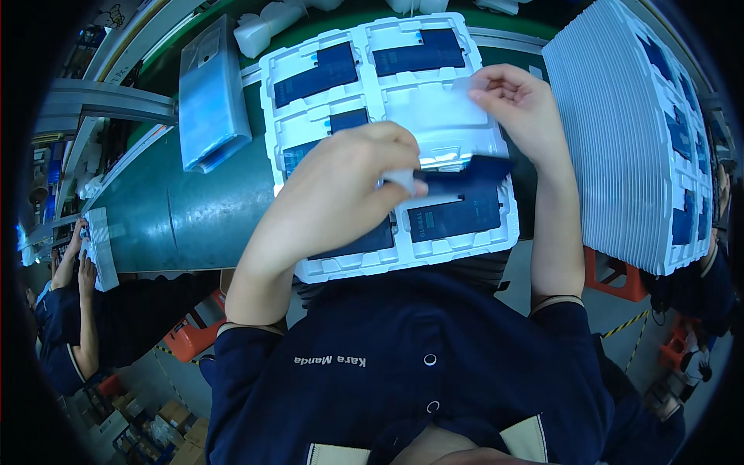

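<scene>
A white moulded tray (pixel 310 271) lies on the bench in front of me, with flat black batteries (pixel 442 51) in its compartments. My left hand (pixel 356 167) reaches over the tray's middle, fingers closed on the end of a flat black battery (pixel 465 177) blurred by motion. That battery hovers above the right column, just over another battery (pixel 457 217) lying in the near right compartment. My right hand (pixel 513 97) is at the tray's right edge, thumb and forefinger pinched beside a pale, translucent piece I cannot make out clearly. Beneath it shows a compartment (pixel 434 116) without a battery.
To the right rises a tall stack of white trays (pixel 620 147) with batteries in the top one. A pile of clear plastic sleeves (pixel 213 101) lies left on the green bench (pixel 194 209). White crumpled packing (pixel 267 27) sits behind. Another person's hands (pixel 81 256) work at far left.
</scene>
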